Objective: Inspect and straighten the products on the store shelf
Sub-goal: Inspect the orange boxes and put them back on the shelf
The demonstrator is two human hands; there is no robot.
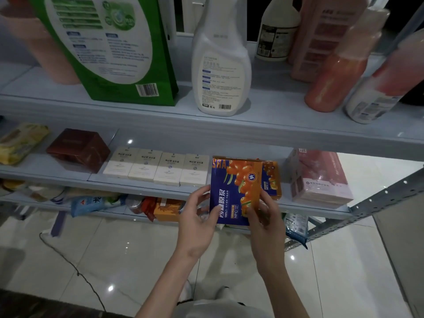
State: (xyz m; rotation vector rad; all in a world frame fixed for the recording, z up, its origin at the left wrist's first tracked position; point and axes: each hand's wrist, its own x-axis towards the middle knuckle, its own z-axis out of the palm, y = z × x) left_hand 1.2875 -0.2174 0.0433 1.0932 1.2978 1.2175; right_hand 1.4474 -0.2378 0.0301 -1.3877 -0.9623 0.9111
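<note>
A blue and orange juice box [234, 191] is held upright in front of the middle shelf [142, 187]. My left hand [197, 216] grips its lower left edge, thumb on the front face. My right hand [263, 216] grips its lower right corner. Behind it, a second box of the same kind [271, 180] lies on the shelf. To the left, several cream boxes [158, 167] lie in a neat row. A pink wrapped pack [321, 177] sits on the right.
A dark red box [80, 148] and a yellow pack [20, 141] lie at the left. The upper shelf [275, 111] carries a green bag [110, 47], a white spray bottle [220, 65] and pink bottles [337, 72]. The bottom shelf holds mixed packets [96, 201]. A cable [75, 267] crosses the tiled floor.
</note>
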